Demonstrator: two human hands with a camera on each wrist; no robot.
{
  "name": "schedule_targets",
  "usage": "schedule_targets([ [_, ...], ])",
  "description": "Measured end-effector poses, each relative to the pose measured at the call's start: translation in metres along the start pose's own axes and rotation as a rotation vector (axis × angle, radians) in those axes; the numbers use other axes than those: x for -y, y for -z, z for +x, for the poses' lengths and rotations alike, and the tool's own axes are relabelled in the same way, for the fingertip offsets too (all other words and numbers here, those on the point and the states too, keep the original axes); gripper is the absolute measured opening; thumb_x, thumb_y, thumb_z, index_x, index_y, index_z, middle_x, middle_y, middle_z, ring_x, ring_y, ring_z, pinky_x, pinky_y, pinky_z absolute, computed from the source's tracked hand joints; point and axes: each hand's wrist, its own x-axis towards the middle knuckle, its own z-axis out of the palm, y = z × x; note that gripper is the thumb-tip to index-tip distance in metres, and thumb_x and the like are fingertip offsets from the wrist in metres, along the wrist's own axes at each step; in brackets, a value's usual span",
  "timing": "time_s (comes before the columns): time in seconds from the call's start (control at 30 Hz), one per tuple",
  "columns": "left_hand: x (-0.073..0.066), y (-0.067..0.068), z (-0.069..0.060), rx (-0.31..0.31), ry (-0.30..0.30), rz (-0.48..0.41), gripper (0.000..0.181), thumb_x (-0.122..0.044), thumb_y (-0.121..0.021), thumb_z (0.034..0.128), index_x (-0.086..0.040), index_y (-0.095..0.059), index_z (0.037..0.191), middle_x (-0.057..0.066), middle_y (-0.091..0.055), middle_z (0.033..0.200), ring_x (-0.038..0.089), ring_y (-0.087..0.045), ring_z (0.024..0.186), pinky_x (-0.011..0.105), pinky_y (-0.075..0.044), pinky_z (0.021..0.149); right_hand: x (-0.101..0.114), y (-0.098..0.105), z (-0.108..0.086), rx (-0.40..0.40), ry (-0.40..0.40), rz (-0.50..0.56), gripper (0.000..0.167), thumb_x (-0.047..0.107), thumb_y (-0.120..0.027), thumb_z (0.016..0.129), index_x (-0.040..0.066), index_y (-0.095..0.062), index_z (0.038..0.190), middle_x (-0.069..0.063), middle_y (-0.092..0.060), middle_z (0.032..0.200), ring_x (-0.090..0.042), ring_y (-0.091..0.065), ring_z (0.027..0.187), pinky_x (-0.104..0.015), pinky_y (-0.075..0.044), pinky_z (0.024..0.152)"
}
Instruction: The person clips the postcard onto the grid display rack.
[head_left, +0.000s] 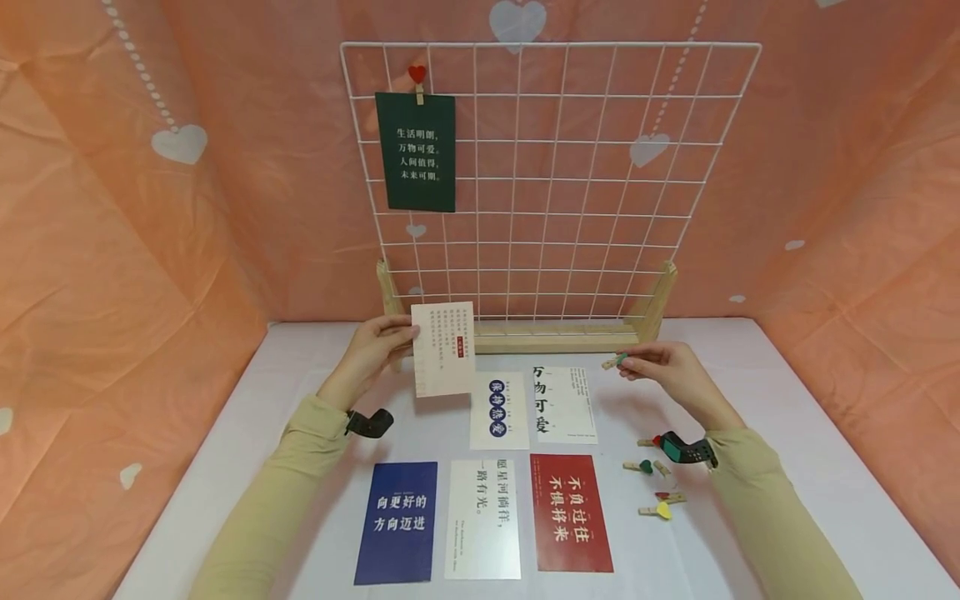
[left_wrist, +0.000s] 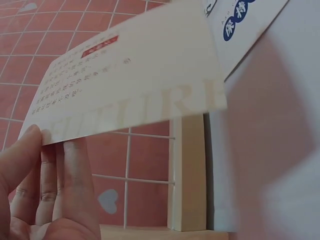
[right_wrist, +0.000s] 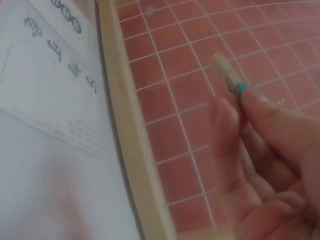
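My left hand (head_left: 372, 354) pinches a cream postcard (head_left: 442, 354) by its left edge, holding it off the table in front of the grid's lower left. In the left wrist view, the thumb lies on the front of the postcard (left_wrist: 135, 80) and the other fingers are behind it. Between thumb and fingers of my right hand (head_left: 671, 375) is a small wooden clothespin (head_left: 613, 362) with a teal decoration. The right wrist view shows the clothespin (right_wrist: 227, 72) pointing away from the fingertips, in front of the grid. A white wire grid (head_left: 555, 192) stands upright in a wooden base (head_left: 555, 340).
A dark green card (head_left: 416, 158) hangs at the grid's upper left from a red heart clothespin (head_left: 417, 79). On the table lie a blue card (head_left: 397, 521), a red card (head_left: 572, 512) and several white cards (head_left: 482, 521). Several clothespins (head_left: 656, 511) lie near the right wrist.
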Motion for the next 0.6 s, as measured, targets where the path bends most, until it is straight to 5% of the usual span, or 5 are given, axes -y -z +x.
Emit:
schedule_targets([
  [0.13,-0.003,-0.002,0.001,0.003,-0.007,0.002,0.039,-0.005,-0.061,0.0936,0.007,-0.05,0.129,0.004,-0.062,0.098,0.011,-0.063,0.089,0.04,-0.047,0.097,0.006,-0.002,0.006,-0.009,0.02,-0.015,0.033,0.016,-0.061,0.095,-0.007,-0.061,0.118,-0.008,-0.07,0.098,-0.021,-0.067,0.089,-0.039,-0.054,0.084],
  [0.33,-0.005,-0.005,0.005,0.007,-0.024,0.016,0.038,-0.007,-0.062,0.0934,0.005,-0.051,0.127,0.004,-0.06,0.1,0.012,-0.061,0.09,0.039,-0.047,0.096,0.018,-0.002,0.013,-0.014,0.029,-0.053,0.035,0.019,-0.06,0.096,-0.005,-0.06,0.12,-0.012,-0.069,0.101,-0.014,-0.066,0.087,-0.025,-0.054,0.079],
  [0.6,-0.011,-0.013,0.006,0.045,-0.063,-0.029,0.032,-0.004,-0.063,0.0923,0.007,-0.053,0.121,0.005,-0.062,0.096,0.015,-0.063,0.087,0.036,-0.052,0.088,0.034,0.003,0.019,-0.059,0.018,-0.061,0.037,0.022,-0.059,0.096,-0.003,-0.06,0.123,-0.016,-0.067,0.107,-0.016,-0.067,0.091,-0.028,-0.053,0.084],
])
